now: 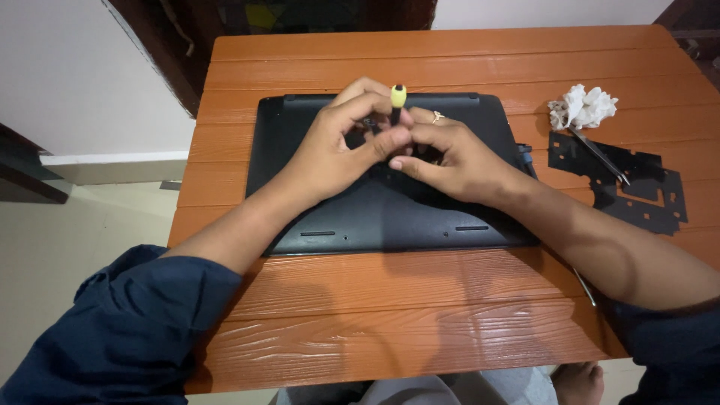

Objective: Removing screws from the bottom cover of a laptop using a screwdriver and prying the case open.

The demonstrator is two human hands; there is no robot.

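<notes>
Screwdriver [397, 103] upright over laptop [450, 217] rear-centre, tip down. Pinched by left hand [337, 150]; right hand [457, 161] touching, fingers curled beside shaft.

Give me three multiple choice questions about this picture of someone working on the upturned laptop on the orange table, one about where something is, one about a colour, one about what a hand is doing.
1. Where does the crumpled white tissue lie?
A. on the table to the right of the laptop
B. on top of the laptop
C. on the floor

2. What colour is the cap of the screwdriver?
A. red
B. yellow
C. blue

3. What is the left hand doing?
A. lying flat on the table
B. hanging off the table edge
C. gripping the screwdriver upright over the laptop

Answers:
1 A, the tissue sits on the wooden planks beside the flat black cut-out sheet.
2 B, the rounded top above the fingers is yellow.
3 C, its fingers close round the dark shaft, with the right hand meeting it at the tip.
</notes>
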